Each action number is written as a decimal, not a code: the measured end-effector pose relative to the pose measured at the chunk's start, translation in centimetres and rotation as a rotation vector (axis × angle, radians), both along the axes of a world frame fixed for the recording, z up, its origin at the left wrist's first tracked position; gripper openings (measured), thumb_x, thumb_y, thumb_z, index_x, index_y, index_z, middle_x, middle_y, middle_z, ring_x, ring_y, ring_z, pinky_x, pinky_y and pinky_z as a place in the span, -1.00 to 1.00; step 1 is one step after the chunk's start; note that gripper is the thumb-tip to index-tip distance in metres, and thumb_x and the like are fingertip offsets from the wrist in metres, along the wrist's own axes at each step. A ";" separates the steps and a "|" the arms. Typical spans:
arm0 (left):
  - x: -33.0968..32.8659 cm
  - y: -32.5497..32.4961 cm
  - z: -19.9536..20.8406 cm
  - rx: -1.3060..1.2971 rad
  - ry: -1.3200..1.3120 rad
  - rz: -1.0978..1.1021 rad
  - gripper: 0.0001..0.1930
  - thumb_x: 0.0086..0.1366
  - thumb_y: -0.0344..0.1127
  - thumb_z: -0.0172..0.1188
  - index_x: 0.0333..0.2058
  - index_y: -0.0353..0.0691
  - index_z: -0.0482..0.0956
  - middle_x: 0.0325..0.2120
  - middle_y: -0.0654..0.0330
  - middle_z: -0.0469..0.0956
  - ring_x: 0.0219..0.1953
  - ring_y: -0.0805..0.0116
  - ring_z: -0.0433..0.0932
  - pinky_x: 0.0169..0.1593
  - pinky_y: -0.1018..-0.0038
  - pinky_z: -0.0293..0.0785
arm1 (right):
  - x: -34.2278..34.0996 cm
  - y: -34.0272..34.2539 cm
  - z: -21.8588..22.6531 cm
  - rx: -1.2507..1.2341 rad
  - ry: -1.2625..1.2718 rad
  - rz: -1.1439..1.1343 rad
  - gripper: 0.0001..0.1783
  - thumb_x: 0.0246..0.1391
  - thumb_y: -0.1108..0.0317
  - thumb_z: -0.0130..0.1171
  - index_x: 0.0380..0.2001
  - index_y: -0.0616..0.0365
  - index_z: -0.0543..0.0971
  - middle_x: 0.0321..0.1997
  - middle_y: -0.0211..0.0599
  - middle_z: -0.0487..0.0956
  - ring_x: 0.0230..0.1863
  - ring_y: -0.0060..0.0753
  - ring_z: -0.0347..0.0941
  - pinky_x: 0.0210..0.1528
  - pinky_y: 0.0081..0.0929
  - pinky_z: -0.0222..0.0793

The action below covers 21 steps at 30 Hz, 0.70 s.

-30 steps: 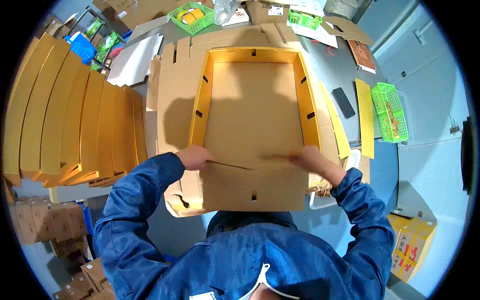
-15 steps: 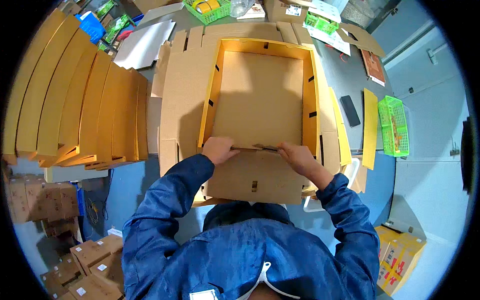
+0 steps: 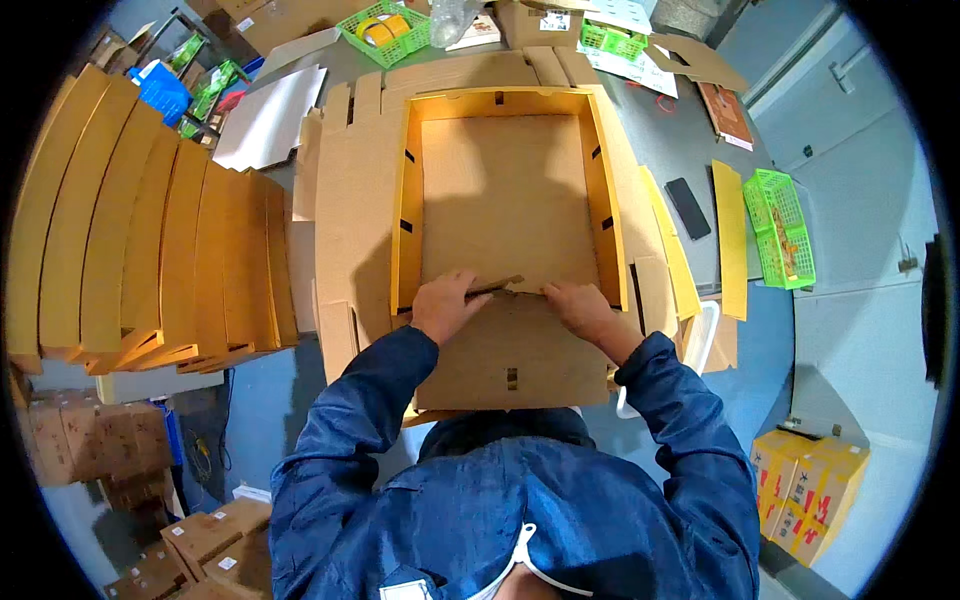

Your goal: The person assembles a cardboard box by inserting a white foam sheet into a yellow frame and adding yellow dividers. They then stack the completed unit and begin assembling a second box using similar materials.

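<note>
Right hand touches yellow box, long axis near-to-far.

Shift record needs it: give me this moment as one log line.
yellow-walled tray: near flap folded toward person; left hand: pinching brown strip; right hand: at flap's far edge; phone: right of tray
</note>
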State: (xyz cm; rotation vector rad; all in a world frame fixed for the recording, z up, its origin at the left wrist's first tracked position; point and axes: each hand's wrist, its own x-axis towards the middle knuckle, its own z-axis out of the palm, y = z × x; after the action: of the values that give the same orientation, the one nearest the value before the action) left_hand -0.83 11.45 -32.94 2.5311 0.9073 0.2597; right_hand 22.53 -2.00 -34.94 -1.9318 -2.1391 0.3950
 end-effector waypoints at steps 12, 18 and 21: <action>-0.5 -0.4 -0.7 0.212 -0.267 -0.415 -0.87 0.20 -0.21 0.13 -0.37 -0.10 0.53 -0.43 0.16 0.55 -0.38 0.17 0.54 -0.37 0.32 0.48 | 0.2 0.4 -0.3 -0.061 0.022 -0.018 -0.88 0.06 0.38 -0.05 -0.31 0.12 0.42 -0.38 -0.12 0.53 -0.32 0.00 0.51 -0.35 -0.12 0.45; -2.0 -0.6 1.7 -0.062 0.183 -0.700 -0.51 0.12 -0.07 0.21 0.01 -0.12 0.42 -0.10 0.06 0.47 0.01 0.08 0.40 0.12 0.21 0.29 | 0.2 0.4 -0.7 -0.088 -0.003 -0.039 -0.88 0.04 0.40 -0.04 -0.31 0.11 0.41 -0.40 -0.14 0.54 -0.33 0.00 0.52 -0.37 -0.11 0.45; -5.8 -0.3 6.5 -0.050 0.217 -0.832 -0.11 -0.03 0.15 0.31 0.23 -0.07 0.17 0.19 -0.03 0.19 0.28 0.00 0.10 0.34 0.02 -0.14 | 0.2 0.0 -0.2 -0.098 -0.030 -0.023 -0.89 0.03 0.41 -0.04 -0.32 0.11 0.40 -0.40 -0.16 0.54 -0.33 0.00 0.52 -0.37 -0.12 0.45</action>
State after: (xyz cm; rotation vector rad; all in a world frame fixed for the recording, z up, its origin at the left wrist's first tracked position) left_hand -6.65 11.13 -26.42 2.6703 -0.1260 -0.2948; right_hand 22.73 -1.95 -35.15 -2.0258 -2.1519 0.4776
